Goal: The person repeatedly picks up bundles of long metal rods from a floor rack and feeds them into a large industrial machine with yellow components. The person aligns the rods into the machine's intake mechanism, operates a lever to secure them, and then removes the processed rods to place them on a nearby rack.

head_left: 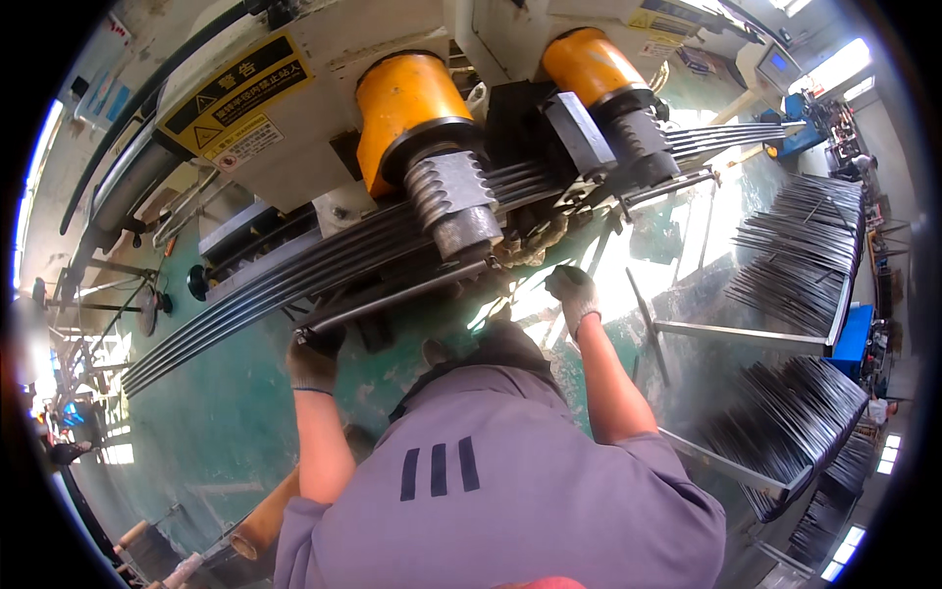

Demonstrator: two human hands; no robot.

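Observation:
A long stack of dark curved steel leaves runs from the lower left up to the right, clamped under two yellow press cylinders. My gloved left hand is closed around the near end of a grey steel bar that lies along the underside of the stack. My gloved right hand reaches up below the stack, just right of the ribbed steel press head. Its fingers are curled, and whatever they hold is hidden. My grey shirt fills the lower middle of the view.
The cream press frame with a yellow warning plate stands behind the cylinders. Racks of stacked dark steel leaves stand to the right on metal frames. The floor is green, and wooden handles lie at the lower left.

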